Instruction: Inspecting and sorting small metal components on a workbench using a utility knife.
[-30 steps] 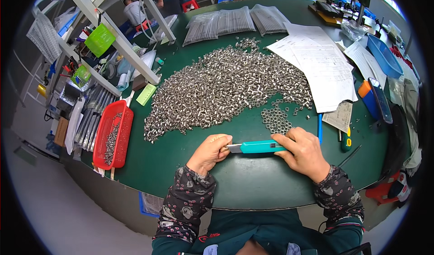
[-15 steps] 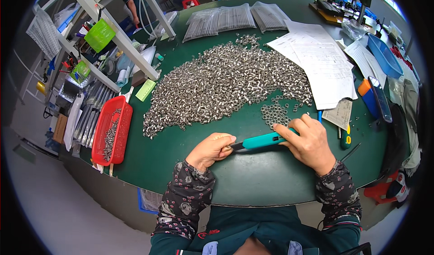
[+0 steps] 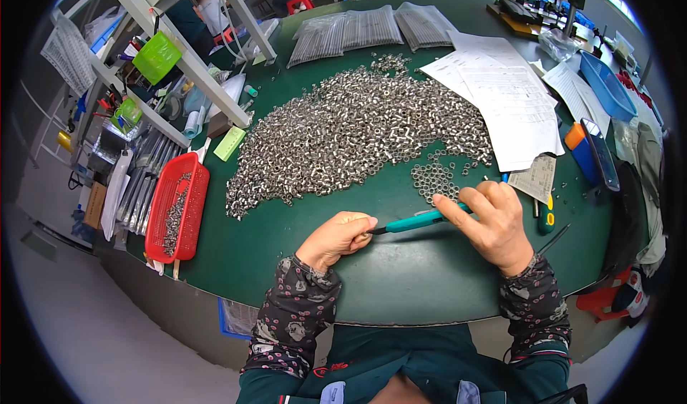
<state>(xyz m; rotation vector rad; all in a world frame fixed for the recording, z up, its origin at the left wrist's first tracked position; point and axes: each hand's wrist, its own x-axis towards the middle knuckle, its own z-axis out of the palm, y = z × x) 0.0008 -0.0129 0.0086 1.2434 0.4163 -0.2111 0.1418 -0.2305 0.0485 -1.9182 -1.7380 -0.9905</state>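
My right hand (image 3: 489, 221) grips a teal utility knife (image 3: 415, 221) by its rear end, and the knife points left above the table. Its dark front end reaches the fingertips of my left hand (image 3: 336, 239), which is closed in a pinch. Whatever small piece sits in that pinch is mostly hidden by the fingers. Just beyond my right hand, a flat patch of small metal rings (image 3: 435, 181) lies in a single layer. Farther back spreads a large heap of short metal sleeves (image 3: 343, 128).
A red basket (image 3: 195, 221) with metal pieces stands at the left edge. Paper sheets (image 3: 512, 118) lie right of the heap, with a phone (image 3: 601, 157) and a yellow-green handled tool (image 3: 547, 219) nearby. Bagged tubes (image 3: 372, 30) lie at the back; a white shelf frame (image 3: 207, 71) rises left.
The knife has turned about its length, so its narrow edge now faces up instead of its broad side. Both hands stay nearly in place.
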